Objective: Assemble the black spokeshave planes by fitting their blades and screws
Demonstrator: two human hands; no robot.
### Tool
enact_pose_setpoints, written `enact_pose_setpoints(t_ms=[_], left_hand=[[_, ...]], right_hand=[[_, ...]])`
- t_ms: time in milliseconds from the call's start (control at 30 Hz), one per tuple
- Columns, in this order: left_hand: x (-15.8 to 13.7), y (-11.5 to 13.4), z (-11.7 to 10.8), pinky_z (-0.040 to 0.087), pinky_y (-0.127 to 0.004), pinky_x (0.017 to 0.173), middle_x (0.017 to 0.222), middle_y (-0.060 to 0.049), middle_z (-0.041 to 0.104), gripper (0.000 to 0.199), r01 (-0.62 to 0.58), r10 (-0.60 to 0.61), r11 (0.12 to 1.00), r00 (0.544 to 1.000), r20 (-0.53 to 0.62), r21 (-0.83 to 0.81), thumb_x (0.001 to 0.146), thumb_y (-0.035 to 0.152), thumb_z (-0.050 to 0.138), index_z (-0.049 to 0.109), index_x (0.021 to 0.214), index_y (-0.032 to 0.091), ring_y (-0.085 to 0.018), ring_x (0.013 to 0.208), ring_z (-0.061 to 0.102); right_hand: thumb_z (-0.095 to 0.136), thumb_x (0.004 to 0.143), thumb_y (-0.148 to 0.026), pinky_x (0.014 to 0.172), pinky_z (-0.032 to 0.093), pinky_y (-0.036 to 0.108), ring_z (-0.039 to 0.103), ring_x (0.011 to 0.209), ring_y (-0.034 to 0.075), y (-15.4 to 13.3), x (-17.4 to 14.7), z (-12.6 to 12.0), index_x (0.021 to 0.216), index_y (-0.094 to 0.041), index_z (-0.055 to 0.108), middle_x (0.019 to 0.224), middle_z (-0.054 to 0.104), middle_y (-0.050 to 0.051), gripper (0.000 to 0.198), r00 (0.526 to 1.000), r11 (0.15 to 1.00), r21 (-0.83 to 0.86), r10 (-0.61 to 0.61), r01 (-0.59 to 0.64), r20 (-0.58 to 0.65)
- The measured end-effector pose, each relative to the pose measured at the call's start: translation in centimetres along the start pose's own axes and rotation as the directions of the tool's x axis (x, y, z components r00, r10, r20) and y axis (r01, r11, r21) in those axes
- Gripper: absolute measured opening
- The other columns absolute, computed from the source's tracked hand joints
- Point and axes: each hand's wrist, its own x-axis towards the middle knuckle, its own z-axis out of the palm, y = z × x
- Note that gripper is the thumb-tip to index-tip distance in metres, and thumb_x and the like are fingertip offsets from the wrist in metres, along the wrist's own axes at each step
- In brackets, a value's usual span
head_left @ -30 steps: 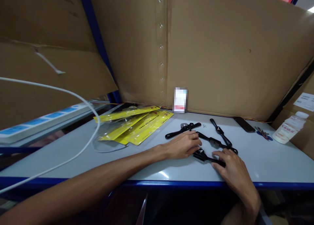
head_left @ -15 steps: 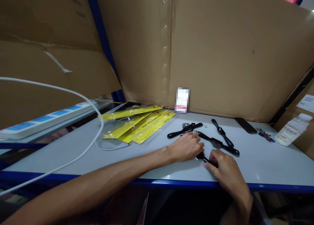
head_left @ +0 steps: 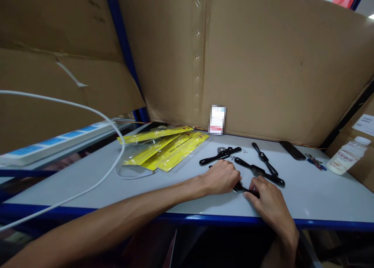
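Observation:
My right hand [head_left: 270, 200] grips the right handle of a black spokeshave [head_left: 240, 187] low over the front of the table. My left hand [head_left: 223, 177] is closed over the middle of the same spokeshave, its fingertips hidden behind the knuckles. The tip of the other handle pokes out beyond my left hand. Behind my hands lie another spokeshave [head_left: 220, 156] at left, a second [head_left: 258, 171] near my right fingers and a third [head_left: 265, 159] farther back. Small wing-shaped metal screws [head_left: 245, 151] rest between them.
Yellow packages [head_left: 178, 151] are piled at left, beside a white cable [head_left: 121, 143] and a power strip [head_left: 58, 141]. A lit phone [head_left: 217, 120] leans on the cardboard wall [head_left: 263, 65]. At right are a dark phone-like slab [head_left: 292, 150], keys [head_left: 316, 162] and a bottle [head_left: 349, 156].
My left hand has drawn slightly toward me, away from the small screws, and its fingers have curled in. My right hand keeps its grip on the handle, barely moved.

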Motion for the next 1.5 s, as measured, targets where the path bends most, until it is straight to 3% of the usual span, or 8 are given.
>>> enact_pose_setpoints(t_ms=[267,367,467,600,767,1000,1267,1500], left_hand=[[0.4,-0.1,0.4,0.047,-0.035,0.057,0.071,-0.015,0.073,0.016,0.103,-0.101,0.994,0.994,0.045,-0.036,0.082,0.014,0.06,0.072,0.071,0.014,-0.03,0.066,0.071],[0.3,-0.8,0.5,0.047,-0.032,0.06,0.072,-0.01,0.073,0.012,0.154,-0.156,0.985,0.988,-0.013,-0.082,0.088,0.016,0.056,0.068,0.086,0.016,-0.026,0.067,0.07],[0.0,-1.6,0.3,0.043,-0.029,0.059,0.079,-0.005,0.073,0.009,0.064,-0.072,0.989,0.996,-0.048,-0.136,0.095,0.02,0.054,0.062,0.098,0.019,-0.022,0.067,0.07],[-0.3,-2.3,-0.1,0.039,-0.029,0.056,0.083,-0.006,0.072,0.014,-0.076,0.072,0.994,0.996,-0.05,-0.082,0.1,0.029,0.054,0.061,0.093,0.019,-0.022,0.069,0.069],[-0.3,-2.4,0.1,0.041,-0.029,0.056,0.079,-0.008,0.07,0.024,-0.132,0.13,0.991,0.987,-0.092,-0.021,0.1,0.036,0.055,0.065,0.088,0.017,-0.022,0.069,0.067],[-0.4,-2.4,0.0,0.037,-0.027,0.056,0.074,-0.001,0.072,0.011,-0.161,0.144,0.966,0.985,-0.095,-0.204,0.096,0.021,0.057,0.066,0.09,0.02,-0.018,0.066,0.067],[0.0,-2.6,0.5,0.033,-0.027,0.055,0.085,-0.003,0.075,0.015,-0.01,-0.005,0.981,0.997,-0.076,-0.194,0.099,0.022,0.052,0.065,0.091,0.02,-0.018,0.068,0.067],[0.3,-2.8,0.6,0.032,-0.028,0.054,0.081,-0.004,0.074,0.013,0.056,-0.071,0.982,0.995,-0.074,-0.179,0.095,0.019,0.051,0.064,0.092,0.02,-0.019,0.066,0.067]], right_hand=[[0.064,0.09,-0.026,0.065,0.028,0.03,0.059,0.076,0.018,-1.3,0.4,0.8,0.082,-0.022,0.056,0.085,0.067,0.001,0.013,0.999,0.997,0.068,-0.023,0.02,0.041],[0.065,0.089,-0.027,0.064,0.027,0.029,0.059,0.076,0.018,-1.8,0.7,1.0,0.082,-0.022,0.054,0.086,0.068,0.0,0.014,0.999,0.996,0.092,-0.022,0.018,0.041],[0.065,0.089,-0.027,0.065,0.027,0.029,0.058,0.077,0.019,-1.5,1.0,0.8,0.079,-0.022,0.052,0.085,0.067,0.0,0.017,0.999,0.994,0.109,-0.014,0.008,0.052],[0.065,0.089,-0.026,0.065,0.028,0.029,0.057,0.077,0.018,-0.9,1.1,0.7,0.077,-0.022,0.05,0.084,0.066,-0.001,0.019,0.999,0.991,0.132,0.012,-0.019,0.047],[0.065,0.087,-0.027,0.064,0.027,0.028,0.056,0.076,0.017,-0.7,1.3,0.9,0.077,-0.022,0.049,0.083,0.065,-0.002,0.019,0.999,0.991,0.135,0.013,-0.018,0.032],[0.063,0.087,-0.027,0.062,0.027,0.028,0.054,0.073,0.016,-0.3,1.8,1.2,0.075,-0.022,0.048,0.081,0.064,-0.001,0.02,0.999,0.989,0.144,-0.021,0.016,0.03],[0.063,0.088,-0.029,0.065,0.03,0.028,0.056,0.075,0.017,-0.2,2.0,1.2,0.076,-0.022,0.048,0.084,0.066,0.0,0.02,0.998,0.988,0.149,-0.04,0.034,0.038],[0.063,0.088,-0.028,0.065,0.03,0.028,0.055,0.075,0.017,-0.2,2.0,1.2,0.076,-0.022,0.047,0.083,0.064,0.0,0.02,0.999,0.985,0.171,-0.035,0.027,0.04]])
